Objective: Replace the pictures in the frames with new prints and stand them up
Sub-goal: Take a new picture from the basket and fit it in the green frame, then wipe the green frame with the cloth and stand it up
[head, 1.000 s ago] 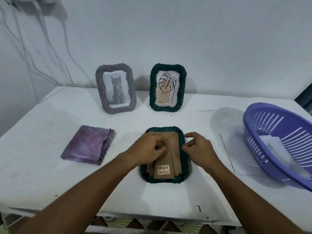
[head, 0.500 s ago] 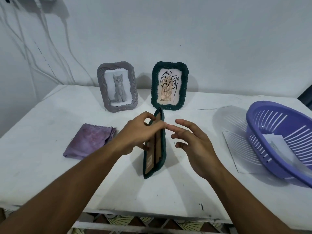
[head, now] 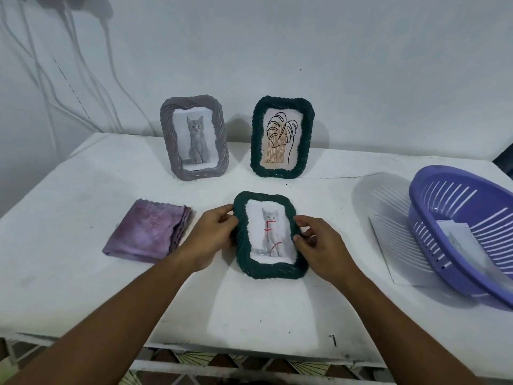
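My left hand (head: 213,234) and right hand (head: 322,243) pinch the green cat frame (head: 268,236) by its sides; released before its hidden stand catches, it may topple.

Probably a home — white-covered table (head: 83,287), bare wall (head: 361,65), loose cables (head: 41,79).

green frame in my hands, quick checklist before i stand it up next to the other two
1. Both hands hold it: ok, left hand and right hand grip the near green frame at its sides.
2. Print faces front: ok, cat print shows.
3. Print sits straight: ok.
4. Back stand opened: cannot tell, hidden.
5. Free spot on table: ok, right of the leaf-print frame.
6. Purple cloth out of the way: ok.
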Tool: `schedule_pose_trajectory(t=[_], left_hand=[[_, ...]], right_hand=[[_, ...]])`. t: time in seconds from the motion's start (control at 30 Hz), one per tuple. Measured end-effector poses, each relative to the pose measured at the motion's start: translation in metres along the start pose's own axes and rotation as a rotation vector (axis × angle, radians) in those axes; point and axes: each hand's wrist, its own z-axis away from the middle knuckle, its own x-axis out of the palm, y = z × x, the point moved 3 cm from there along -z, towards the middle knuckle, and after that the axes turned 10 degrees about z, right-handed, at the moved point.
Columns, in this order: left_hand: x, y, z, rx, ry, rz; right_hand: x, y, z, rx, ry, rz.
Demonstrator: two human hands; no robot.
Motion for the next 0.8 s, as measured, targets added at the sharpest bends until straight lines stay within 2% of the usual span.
schedule_pose_trajectory(t=[0.1,0.17,0.27,0.4,0.47,0.53,0.6,0.67,0.73,0.8], left_hand=[[-0.006,-0.005,-0.009,0.142,0.035,-0.444],[-0.005,-0.008,-0.015,0.210,0.046,-0.614],[-0.001,-0.011,-0.021,0.313,0.005,-0.757],[-0.004,-0.014,-0.024,0.385,-0.016,-0.817],[-0.012,-0.013,-0.023,0.476,0.028,-0.934],[-0.026,-0.009,-0.021,0.563,0.175,-1.139],[-0.043,-0.003,-0.016,0.515,0.351,-1.287],[-0.060,-0.002,-0.010,0.386,0.466,-1.398],[-0.074,-0.007,-0.005,0.257,0.529,-1.426],[-0.082,-0.012,-0.004,0.210,0.530,-1.388]], right_hand=[[0.000,0.004,0.003,-0.045,0.041,0.036],[0.002,0.005,0.007,-0.055,0.061,0.037],[0.007,0.005,0.011,-0.063,0.106,0.034],[0.010,0.006,0.011,-0.010,0.117,0.018],[0.010,0.007,0.009,-0.003,0.107,0.022],[0.010,0.007,0.008,-0.004,0.096,0.039],[0.009,0.007,0.006,-0.009,0.086,0.066],[0.010,0.006,0.004,-0.035,0.089,0.114],[0.010,0.006,0.002,-0.045,0.104,0.130],[0.010,0.005,0.000,-0.053,0.117,0.127]])
